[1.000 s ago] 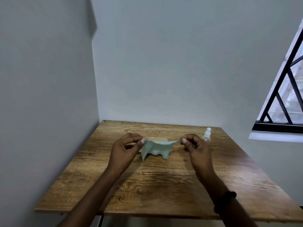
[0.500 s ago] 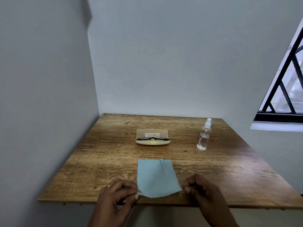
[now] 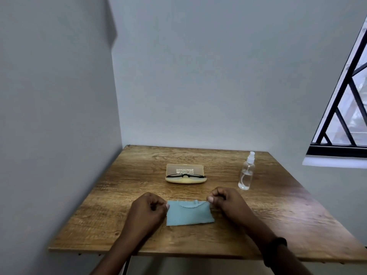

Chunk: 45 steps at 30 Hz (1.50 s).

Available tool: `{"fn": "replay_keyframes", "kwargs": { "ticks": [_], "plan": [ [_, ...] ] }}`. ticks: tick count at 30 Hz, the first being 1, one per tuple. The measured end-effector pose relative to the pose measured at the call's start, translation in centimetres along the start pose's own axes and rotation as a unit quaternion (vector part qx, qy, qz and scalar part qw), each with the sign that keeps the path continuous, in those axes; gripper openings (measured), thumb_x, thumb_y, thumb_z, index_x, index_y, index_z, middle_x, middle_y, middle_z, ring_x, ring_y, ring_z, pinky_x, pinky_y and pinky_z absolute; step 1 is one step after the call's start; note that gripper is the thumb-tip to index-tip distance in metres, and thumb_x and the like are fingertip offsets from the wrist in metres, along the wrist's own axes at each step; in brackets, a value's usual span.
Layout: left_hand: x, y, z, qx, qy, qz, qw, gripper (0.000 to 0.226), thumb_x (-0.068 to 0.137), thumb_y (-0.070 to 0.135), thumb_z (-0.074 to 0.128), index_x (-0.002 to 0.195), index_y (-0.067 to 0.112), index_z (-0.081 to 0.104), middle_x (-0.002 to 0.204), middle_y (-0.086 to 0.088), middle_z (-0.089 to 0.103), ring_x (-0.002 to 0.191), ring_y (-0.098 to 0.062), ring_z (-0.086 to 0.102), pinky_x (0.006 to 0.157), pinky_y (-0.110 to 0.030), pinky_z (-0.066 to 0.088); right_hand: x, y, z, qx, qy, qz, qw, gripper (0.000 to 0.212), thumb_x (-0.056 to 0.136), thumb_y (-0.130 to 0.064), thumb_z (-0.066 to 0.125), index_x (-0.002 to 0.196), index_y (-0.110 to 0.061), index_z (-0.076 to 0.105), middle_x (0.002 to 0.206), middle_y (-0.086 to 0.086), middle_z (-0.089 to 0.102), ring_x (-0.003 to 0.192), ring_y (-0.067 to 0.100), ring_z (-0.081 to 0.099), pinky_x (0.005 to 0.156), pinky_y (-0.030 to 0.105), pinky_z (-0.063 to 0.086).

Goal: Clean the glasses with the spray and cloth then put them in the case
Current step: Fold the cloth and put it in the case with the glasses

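A light blue cloth (image 3: 188,214) lies folded over on the wooden table (image 3: 278,219), its scalloped edge on top at the far side. My left hand (image 3: 148,209) pinches its far left corner and my right hand (image 3: 226,203) pinches its far right corner. Beyond the cloth an open yellow case (image 3: 185,173) holds black-framed glasses (image 3: 185,176) lying across it. A clear spray bottle (image 3: 246,172) with a white nozzle stands upright to the right of the case.
Grey walls close in the table at the left and the back. A window with black bars (image 3: 345,108) is at the right. A dark band sits on my right wrist (image 3: 275,247).
The cloth, flat near the front edge half a second ago, is now folded in half. Both hands carried its near corners forward to the far side.
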<state>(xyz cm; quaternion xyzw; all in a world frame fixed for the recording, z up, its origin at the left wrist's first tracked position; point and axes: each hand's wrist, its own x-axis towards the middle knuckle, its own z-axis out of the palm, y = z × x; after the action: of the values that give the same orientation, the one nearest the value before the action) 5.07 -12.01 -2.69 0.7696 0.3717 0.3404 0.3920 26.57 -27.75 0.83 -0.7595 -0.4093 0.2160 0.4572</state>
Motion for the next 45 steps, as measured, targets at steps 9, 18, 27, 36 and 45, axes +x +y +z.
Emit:
{"fn": "replay_keyframes", "kwargs": {
  "ticks": [9,18,27,36,45],
  "plan": [
    [2.8,-0.3,1.0,0.069,-0.006,0.016,0.997,0.01,0.085,0.034,0.078,0.077,0.029,0.073,0.09,0.015,0.068,0.086,-0.001,0.063,0.081,-0.036,0.056,3.0,0.7,0.9,-0.078,0.044,0.0,0.996,0.01,0.091,-0.016,0.07,0.082,-0.019,0.074,0.07,-0.011,0.071,0.062,-0.009,0.062,0.055,0.01,0.041],
    [2.9,-1.3,1.0,0.074,-0.023,0.073,0.994,0.02,0.088,0.048,0.071,0.107,0.042,0.077,0.1,0.021,0.062,0.1,-0.002,0.059,0.086,-0.039,0.055,1.1,1.2,2.3,-0.199,0.179,-0.171,0.948,0.018,0.09,-0.016,0.067,0.107,-0.022,0.071,0.105,-0.01,0.063,0.094,0.004,0.059,0.079,0.024,0.051],
    [2.7,-0.3,1.3,0.218,-0.041,0.131,0.966,0.015,0.093,0.043,0.065,0.104,0.038,0.076,0.105,0.021,0.058,0.101,-0.007,0.052,0.075,-0.031,0.051,-1.9,-3.4,8.9,-0.406,0.044,-0.319,0.855,0.024,0.082,-0.04,0.057,0.094,-0.024,0.07,0.096,-0.003,0.065,0.091,0.018,0.06,0.08,0.038,0.048],
    [3.2,0.9,1.6,0.267,-0.075,0.161,0.947,0.01,0.091,0.024,0.062,0.089,0.03,0.07,0.095,0.014,0.059,0.089,-0.008,0.053,0.073,-0.034,0.053,-1.9,-3.9,11.1,-0.484,0.038,-0.295,0.823,0.022,0.06,-0.024,0.08,0.073,-0.018,0.063,0.074,0.002,0.066,0.068,0.021,0.062,0.072,0.042,0.052],
    [5.3,2.4,0.7,0.284,-0.125,0.102,0.945,0.021,0.093,0.023,0.064,0.071,0.026,0.063,0.082,0.004,0.068,0.074,-0.011,0.063,0.062,-0.025,0.047,-2.2,-4.1,10.8,-0.279,0.108,-0.194,0.934,0.025,0.087,-0.033,0.049,0.083,-0.021,0.071,0.077,-0.001,0.073,0.075,0.02,0.066,0.074,0.034,0.049]
  ]
}}
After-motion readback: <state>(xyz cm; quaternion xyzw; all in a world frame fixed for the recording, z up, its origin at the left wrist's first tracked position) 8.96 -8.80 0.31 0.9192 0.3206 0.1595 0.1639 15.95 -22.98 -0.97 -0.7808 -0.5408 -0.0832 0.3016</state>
